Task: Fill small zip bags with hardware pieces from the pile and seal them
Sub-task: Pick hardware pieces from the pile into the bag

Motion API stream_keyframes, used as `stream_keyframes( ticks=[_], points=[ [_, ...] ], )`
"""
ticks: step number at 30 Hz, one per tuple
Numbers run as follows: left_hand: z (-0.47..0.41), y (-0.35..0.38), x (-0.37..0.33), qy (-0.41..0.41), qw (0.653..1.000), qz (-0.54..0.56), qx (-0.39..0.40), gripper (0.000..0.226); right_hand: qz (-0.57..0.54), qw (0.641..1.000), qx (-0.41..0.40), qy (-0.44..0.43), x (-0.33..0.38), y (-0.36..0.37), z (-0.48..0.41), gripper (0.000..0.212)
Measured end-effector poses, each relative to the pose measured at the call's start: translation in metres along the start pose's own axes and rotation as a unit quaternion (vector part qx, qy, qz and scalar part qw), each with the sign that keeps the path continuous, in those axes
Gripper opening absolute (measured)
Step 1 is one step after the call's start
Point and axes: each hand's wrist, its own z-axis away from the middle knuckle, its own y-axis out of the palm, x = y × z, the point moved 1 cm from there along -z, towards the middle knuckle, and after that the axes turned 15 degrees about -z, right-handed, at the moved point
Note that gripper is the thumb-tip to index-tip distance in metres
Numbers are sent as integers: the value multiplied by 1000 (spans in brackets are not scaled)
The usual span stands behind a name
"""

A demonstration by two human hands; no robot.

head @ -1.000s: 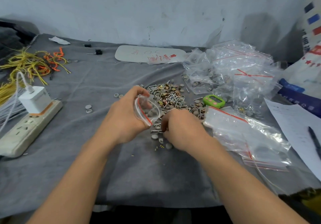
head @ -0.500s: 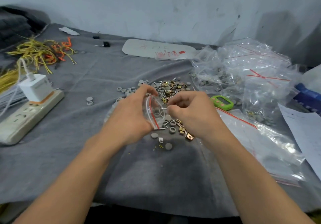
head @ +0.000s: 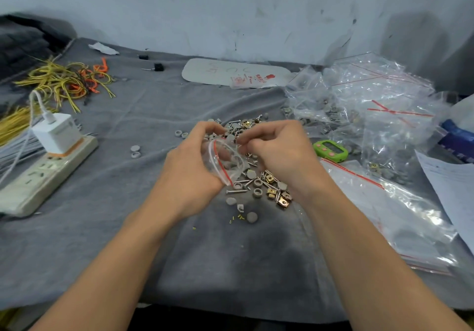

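Note:
A small clear zip bag point(head: 227, 161) with a red seal line is held at its open mouth by my left hand point(head: 189, 174) above the grey cloth. My right hand point(head: 277, 151) has its fingers curled at the bag's mouth, pinching something small that I cannot make out. Under and behind both hands lies the hardware pile point(head: 259, 184): silver screws, grey round caps and brass-coloured clips. Grey pieces show inside the bag.
A heap of filled and empty zip bags point(head: 364, 110) lies at the right, with flat bags point(head: 400, 212) nearer me. A green timer point(head: 331, 149) sits beside them. A power strip with a charger point(head: 48, 156) and yellow wires point(head: 61, 79) are at the left.
My right hand rose from the pile near the cloth to the mouth of the bag. The left hand kept its hold on the bag. The camera view shifted slightly.

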Motion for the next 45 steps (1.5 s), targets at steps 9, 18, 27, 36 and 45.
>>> stream_keyframes(
  ticks=[9, 18, 27, 36, 45],
  points=[
    [-1, -8, 6, -23, 999, 38, -19, 72, 436, 893, 110, 5, -16, 17, 13, 26],
    [-1, -8, 7, -26, 999, 16, -12, 73, 485, 867, 103, -45, -12, 32, 17, 20],
    [-6, -10, 12, -12, 1000, 25, -8, 77, 504, 844, 152, -106, -16, 44, 29, 15],
    [-6, -9, 12, -5, 1000, -14, 14, 80, 301, 951, -64, -24, 5, 1, 15, 15],
    [-4, 3, -1, 39, 996, -64, 53, 97, 214, 969, 103, -65, 11, 34, 20, 34]
  ],
)
